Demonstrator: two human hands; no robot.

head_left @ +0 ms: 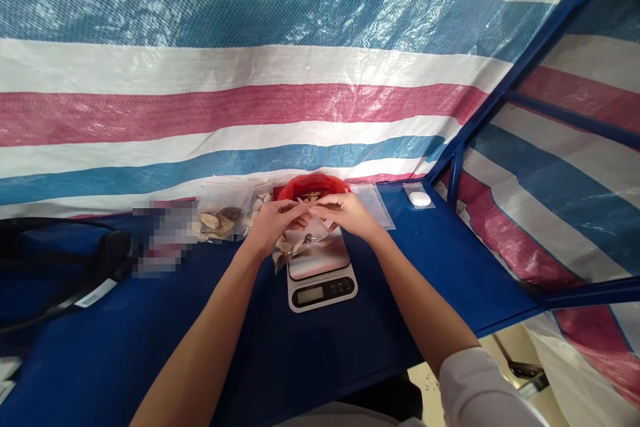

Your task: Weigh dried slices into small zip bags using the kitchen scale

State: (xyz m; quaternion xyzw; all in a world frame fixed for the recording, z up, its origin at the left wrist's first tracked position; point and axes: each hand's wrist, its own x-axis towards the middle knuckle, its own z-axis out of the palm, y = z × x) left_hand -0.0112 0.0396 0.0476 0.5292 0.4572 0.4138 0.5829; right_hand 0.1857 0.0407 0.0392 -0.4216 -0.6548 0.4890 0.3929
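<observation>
Both hands are together above a white digital kitchen scale (323, 289). My left hand (277, 220) and my right hand (345, 212) pinch the top edge of a clear plastic zip bag (303, 248). Pale brown dried slices lie in the bag's lower left corner, which hangs over the scale's left side. Just behind my fingers stands a red plastic bag (315, 183), its mouth open, with more dried pieces inside. Filled clear bags of slices (220, 221) rest to the left of my left hand.
Flat clear bags (376, 205) lie right of the red bag. Farther right, a white rounded object (419, 199) sits on a small clear bag. A black strap-like item (65, 267) lies at the left on the blue table (440, 280). Striped sheeting (250, 67) hangs behind.
</observation>
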